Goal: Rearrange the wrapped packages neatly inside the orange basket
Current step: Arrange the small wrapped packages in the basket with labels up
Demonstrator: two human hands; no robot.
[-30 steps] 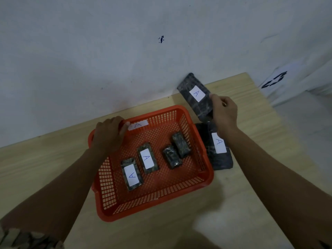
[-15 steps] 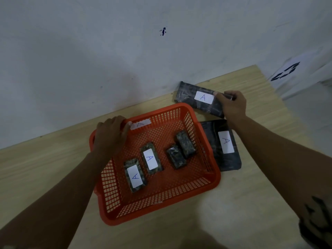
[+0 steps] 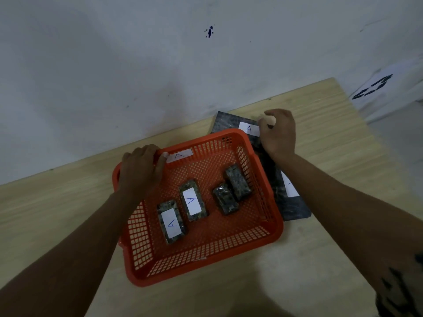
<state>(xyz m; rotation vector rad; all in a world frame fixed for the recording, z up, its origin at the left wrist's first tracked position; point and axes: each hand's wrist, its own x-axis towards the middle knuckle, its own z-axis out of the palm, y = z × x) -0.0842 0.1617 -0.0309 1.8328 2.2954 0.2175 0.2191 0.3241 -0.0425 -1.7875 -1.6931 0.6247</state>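
pale wooden table [image 3: 343, 143] set against a grey-white wall [image 3: 114, 65]; dim light. orange basket [image 3: 206, 268], mesh-sided, stands mid-table, slightly turned. contents, four small wrapped packages lying flat on its floor, left to right: package one [image 3: 171, 221], white label marked "a", nearest the front-left; package two [image 3: 193, 202], same label, just beside it and a little further back; package three [image 3: 225, 201], no label showing; package four [image 3: 238, 183], no label showing, touching package three along one long side. white label [image 3: 179, 155] marked "a" on the basket's far rim. left hand [image 3: 139, 170] rests over the far-left rim, fingers curled down onto it beside that label. outside the basket, right side: two larger dark flat packages on the table (each with a white label), the far flat package [image 3: 225, 121] behind the basket's far-right corner, the near flat package [image 3: 290, 209] along its right wall, partly under the forearm. right hand [image 3: 278, 133] lies on the far flat package, fingers bent loosely together; whether it pinches it, cannot tell.
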